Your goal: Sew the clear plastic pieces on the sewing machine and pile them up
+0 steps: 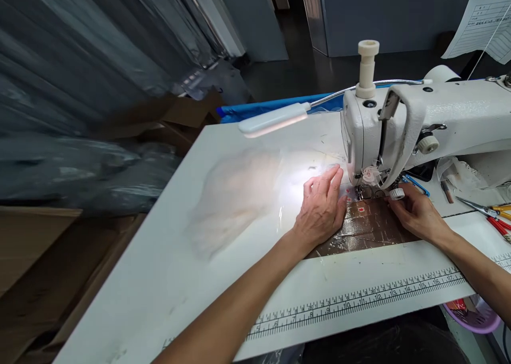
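Your left hand (321,209) lay flat on the sewing table (167,268), fingers spread and pressed down on a thin, see-through sheet of material (315,168) just left of the needle area (365,185). The risk, as I judge it, sat right there: your fingertips (334,173) pointed toward the presser foot and were close beside it, so any forward feed while that hand rode along could have carried them under the needle. The glare from the gooseneck lamp (273,122) on the clear film made its edge hard to read, which would have made it easy to misjudge how near you were.

Your right hand (415,212) was on the other side of the sewing machine head (383,124), fingers curled toward the small white knob (396,193) at the foot of the machine; whether they pinched it or only touched it I could not tell. The material itself ran under your left palm and out toward the needle, lying over the dark taped patch (371,225) on the table, between your two hands. Loose film bunching there could have snagged or pulled skewed. Tweezers (473,207) and red-handled snips (499,225) lay well apart to your right, and the printed ruler (359,300) ran along the near edge.
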`<state>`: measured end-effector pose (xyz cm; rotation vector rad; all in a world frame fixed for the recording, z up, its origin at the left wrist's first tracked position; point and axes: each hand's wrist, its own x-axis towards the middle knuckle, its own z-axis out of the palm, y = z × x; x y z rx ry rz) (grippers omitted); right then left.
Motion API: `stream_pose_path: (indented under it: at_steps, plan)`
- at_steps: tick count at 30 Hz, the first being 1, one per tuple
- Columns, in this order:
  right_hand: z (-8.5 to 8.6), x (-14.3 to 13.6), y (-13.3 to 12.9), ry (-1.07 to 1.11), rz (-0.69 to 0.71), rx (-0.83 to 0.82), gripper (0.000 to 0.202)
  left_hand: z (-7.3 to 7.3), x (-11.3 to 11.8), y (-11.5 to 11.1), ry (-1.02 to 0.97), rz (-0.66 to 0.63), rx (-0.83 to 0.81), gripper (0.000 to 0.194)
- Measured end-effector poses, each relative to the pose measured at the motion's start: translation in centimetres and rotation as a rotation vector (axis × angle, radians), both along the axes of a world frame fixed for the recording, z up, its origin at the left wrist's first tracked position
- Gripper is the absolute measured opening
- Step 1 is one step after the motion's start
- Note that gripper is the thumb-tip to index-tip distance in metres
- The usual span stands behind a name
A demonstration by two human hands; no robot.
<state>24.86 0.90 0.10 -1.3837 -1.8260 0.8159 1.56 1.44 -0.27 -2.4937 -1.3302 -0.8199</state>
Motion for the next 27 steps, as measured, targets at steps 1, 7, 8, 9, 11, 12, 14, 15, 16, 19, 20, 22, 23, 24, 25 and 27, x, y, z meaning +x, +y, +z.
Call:
stream_pose_path:
  at_steps: [1,7,8,9,11,12,14,15,16,19,20,22,23,24,25,27]
  plan:
    - [-0.3,0.1,0.1,0.032,-0.008,-0.012,0.025,-0.1,0.0,0.0,-0.01,0.02,0.014,0.046]
    - [-0.9,0.3,0.4,0.142,-0.069,-0.066,0.034,-0.7,0.2,0.1,-0.035,0.088,0.037,0.057]
    - [-0.8,0.2,0.4,0.14,-0.068,-0.06,0.035,-0.8,0.2,0.2,-0.04,0.102,0.032,0.058]
    - [-0.6,0.2,0.3,0.132,-0.068,-0.051,0.035,-0.9,0.2,0.3,-0.045,0.116,0.024,0.058]
    - [-0.4,0.0,0.2,0.105,-0.067,-0.028,0.035,-1.1,0.1,0.4,-0.05,0.139,0.002,0.059]
    - [-0.3,0.0,0.1,0.093,-0.068,-0.02,0.035,-1.2,0.1,0.4,-0.047,0.145,-0.012,0.058]
    - [-0.2,0.0,0.0,0.073,-0.065,-0.014,0.034,-1.2,0.0,0.5,-0.03,0.146,-0.052,0.054]
    - [-0.2,0.0,0.0,0.065,-0.064,-0.014,0.033,-1.1,0.0,0.5,-0.014,0.143,-0.075,0.051]
    - [-0.2,0.0,0.0,0.061,-0.061,-0.015,0.033,-1.1,-0.1,0.5,0.004,0.14,-0.099,0.047]
    - [-0.3,0.0,0.0,0.061,-0.047,-0.009,0.032,-1.2,-0.2,0.7,0.074,0.128,-0.178,0.036]
    - [-0.3,0.0,0.0,0.06,-0.044,-0.002,0.031,-1.3,-0.3,0.9,0.096,0.117,-0.201,0.034]
    - [-0.3,-0.1,-0.1,0.049,-0.032,0.022,0.028,-1.2,-0.6,1.6,0.14,0.076,-0.232,0.033]
    - [-0.3,-0.1,-0.2,0.041,-0.024,0.042,0.027,-1.1,-0.8,2.0,0.165,0.051,-0.245,0.033]
    - [-0.3,-0.1,-0.2,0.034,-0.015,0.065,0.025,-1.0,-1.1,2.6,0.196,0.028,-0.26,0.033]
    - [-0.2,-0.2,-0.3,0.029,-0.007,0.091,0.024,-0.7,-1.3,3.1,0.234,0.006,-0.281,0.034]
    - [-0.1,-0.3,-0.5,0.019,0.005,0.134,0.022,0.0,-1.9,4.3,0.324,-0.04,-0.337,0.035]
